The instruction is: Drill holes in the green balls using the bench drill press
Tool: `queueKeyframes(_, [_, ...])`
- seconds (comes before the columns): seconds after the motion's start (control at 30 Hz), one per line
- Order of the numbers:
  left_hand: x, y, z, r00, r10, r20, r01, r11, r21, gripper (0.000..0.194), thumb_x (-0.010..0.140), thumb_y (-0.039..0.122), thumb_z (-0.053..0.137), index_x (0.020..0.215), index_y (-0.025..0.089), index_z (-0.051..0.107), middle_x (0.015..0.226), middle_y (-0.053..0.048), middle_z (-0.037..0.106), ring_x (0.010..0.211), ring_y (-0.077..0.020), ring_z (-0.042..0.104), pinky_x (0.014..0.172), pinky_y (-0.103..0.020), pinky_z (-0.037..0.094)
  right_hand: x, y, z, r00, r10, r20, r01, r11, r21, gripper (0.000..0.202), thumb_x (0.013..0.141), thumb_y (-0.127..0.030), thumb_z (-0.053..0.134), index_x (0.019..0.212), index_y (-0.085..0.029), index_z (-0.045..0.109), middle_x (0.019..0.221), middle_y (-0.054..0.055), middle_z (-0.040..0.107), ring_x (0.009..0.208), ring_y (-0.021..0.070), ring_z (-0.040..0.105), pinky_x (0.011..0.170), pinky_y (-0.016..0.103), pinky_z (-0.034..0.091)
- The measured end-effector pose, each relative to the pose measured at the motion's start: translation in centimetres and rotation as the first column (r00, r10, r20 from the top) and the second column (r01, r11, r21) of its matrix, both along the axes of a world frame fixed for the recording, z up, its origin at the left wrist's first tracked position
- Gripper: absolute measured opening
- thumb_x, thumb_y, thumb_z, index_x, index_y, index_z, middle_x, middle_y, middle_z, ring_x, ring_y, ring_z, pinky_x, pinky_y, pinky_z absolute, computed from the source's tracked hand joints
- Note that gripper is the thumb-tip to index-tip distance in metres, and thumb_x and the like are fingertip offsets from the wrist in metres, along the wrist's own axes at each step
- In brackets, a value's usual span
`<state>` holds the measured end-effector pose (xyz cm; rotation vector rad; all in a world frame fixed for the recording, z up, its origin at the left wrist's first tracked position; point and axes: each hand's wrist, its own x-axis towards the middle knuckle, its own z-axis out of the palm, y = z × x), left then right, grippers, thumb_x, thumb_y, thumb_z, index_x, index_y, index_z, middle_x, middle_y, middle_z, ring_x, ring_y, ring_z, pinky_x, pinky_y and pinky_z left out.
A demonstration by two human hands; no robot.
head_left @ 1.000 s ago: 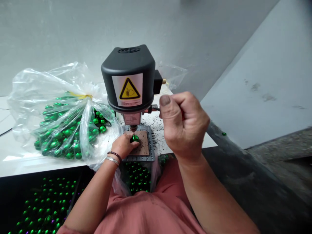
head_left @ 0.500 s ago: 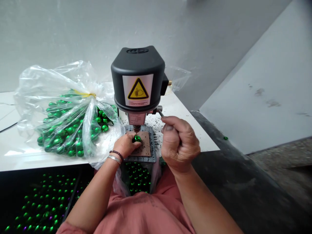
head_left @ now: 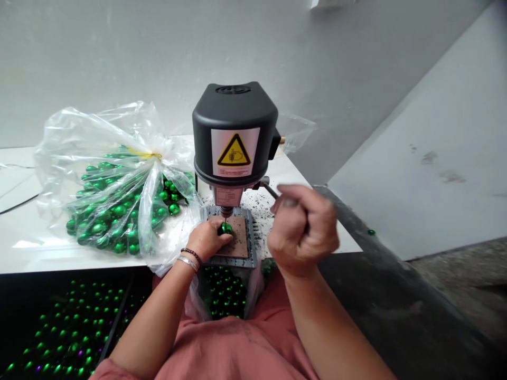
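My left hand point(head_left: 208, 239) pinches a shiny green ball point(head_left: 226, 228) between thumb and fingers. The ball rests on a brown board point(head_left: 237, 245) on the base of a small black drill press point(head_left: 235, 121). Above the ball, the thin drill bit point(head_left: 226, 219) points straight down; whether its tip touches the ball I cannot tell. My right hand point(head_left: 303, 229), slightly blurred, is closed around the end of the press's feed lever point(head_left: 271, 190), to the right of the machine.
On the white table point(head_left: 35, 258), a clear plastic bag point(head_left: 148, 206) of green balls lies left of the press. Dark shavings surround the base. More green balls point(head_left: 225, 290) lie below the table edge, and others fill a dark container point(head_left: 75, 322) at lower left.
The view has shifted, so the press and table appear a little further right. My right hand has moved slightly right with the lever. My left hand still holds the ball.
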<state>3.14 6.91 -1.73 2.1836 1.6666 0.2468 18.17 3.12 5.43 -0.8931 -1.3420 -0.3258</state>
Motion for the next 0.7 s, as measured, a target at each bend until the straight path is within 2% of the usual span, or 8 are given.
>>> queueKeyframes(0.1, [-0.1,-0.3,0.0,0.998,0.022,0.061,-0.023,1.000,0.016,0.022,0.072,0.040,0.055,0.080,0.021,0.064,0.076,-0.003,0.066,0.069,-0.0166,0.058,0.060,-0.025,0.036,-0.1,1.9,3.9,0.997,-0.022,-0.070,0.023,1.000,0.011,0.023,0.081,-0.011,0.042,0.093,-0.020,0.059,0.078,0.000,0.060,0.056,0.0045,0.050,0.059,0.023,0.044])
queueKeyframes(0.23, [-1.3,-1.6,0.7,0.967,0.058,0.246,-0.045,0.997,-0.055,0.025,0.073,0.038,0.055,0.083,0.019,0.066,0.076,-0.002,0.064,0.068,-0.0150,0.055,0.062,-0.025,0.037,0.3,4.9,7.0,0.979,0.119,-0.163,-0.138,0.985,-0.107,0.019,0.080,-0.013,0.042,0.084,-0.015,0.060,0.060,-0.004,0.051,0.049,0.0017,0.042,0.051,0.018,0.037])
queueKeyframes(0.33, [-3.0,-3.2,1.3,0.864,0.065,0.499,0.048,0.976,-0.211,0.037,0.073,0.040,0.057,0.104,0.020,0.062,0.085,-0.002,0.063,0.070,-0.0132,0.053,0.066,-0.025,0.038,0.5,6.0,7.5,0.955,0.185,-0.232,-0.217,0.968,-0.122,0.017,0.078,-0.012,0.043,0.079,-0.013,0.060,0.055,-0.006,0.045,0.045,0.0002,0.038,0.046,0.016,0.031])
queueKeyframes(0.4, [-4.2,-4.2,1.2,0.766,0.133,0.629,0.112,0.936,-0.334,0.050,0.071,0.041,0.060,0.116,0.020,0.055,0.086,-0.002,0.061,0.066,-0.0111,0.050,0.063,-0.025,0.038,0.3,6.2,7.3,0.947,0.200,-0.251,-0.229,0.969,-0.093,0.016,0.078,-0.011,0.043,0.077,-0.012,0.060,0.053,-0.006,0.043,0.044,-0.0002,0.037,0.045,0.015,0.029])
queueKeyframes(0.47, [-5.0,-5.1,0.6,0.656,0.223,0.721,0.164,0.890,-0.425,0.056,0.071,0.039,0.062,0.122,0.019,0.051,0.079,-0.001,0.058,0.062,-0.0091,0.046,0.060,-0.024,0.036,0.2,6.1,7.2,0.941,0.216,-0.262,-0.241,0.968,-0.068,0.016,0.078,-0.011,0.043,0.077,-0.011,0.059,0.053,-0.006,0.041,0.044,-0.0005,0.036,0.044,0.015,0.029])
queueKeyframes(0.57, [-5.6,-5.9,-0.4,0.522,0.305,0.797,0.221,0.854,-0.471,0.058,0.074,0.037,0.059,0.127,0.017,0.045,0.065,0.002,0.052,0.058,-0.0080,0.043,0.057,-0.022,0.032,0.1,6.0,7.1,0.938,0.231,-0.259,-0.254,0.965,-0.060,0.016,0.078,-0.012,0.042,0.077,-0.012,0.058,0.054,-0.007,0.042,0.044,-0.0007,0.036,0.044,0.015,0.029])
queueKeyframes(0.63, [-5.7,-6.2,-0.8,0.504,0.309,0.807,0.243,0.846,-0.475,0.059,0.075,0.038,0.057,0.128,0.017,0.043,0.060,0.003,0.050,0.057,-0.0082,0.042,0.055,-0.022,0.031,0.2,6.0,7.1,0.938,0.237,-0.253,-0.260,0.963,-0.063,0.015,0.079,-0.013,0.042,0.077,-0.013,0.058,0.054,-0.007,0.042,0.045,-0.0003,0.037,0.044,0.015,0.029])
queueKeyframes(0.7, [-5.6,-6.3,-0.6,0.559,0.283,0.779,0.256,0.835,-0.487,0.059,0.075,0.039,0.057,0.128,0.018,0.044,0.064,0.002,0.053,0.059,-0.0085,0.043,0.056,-0.022,0.033,0.3,5.9,7.0,0.936,0.245,-0.251,-0.268,0.962,-0.060,0.015,0.078,-0.015,0.042,0.076,-0.014,0.058,0.055,-0.006,0.043,0.045,0.0007,0.037,0.043,0.016,0.029])
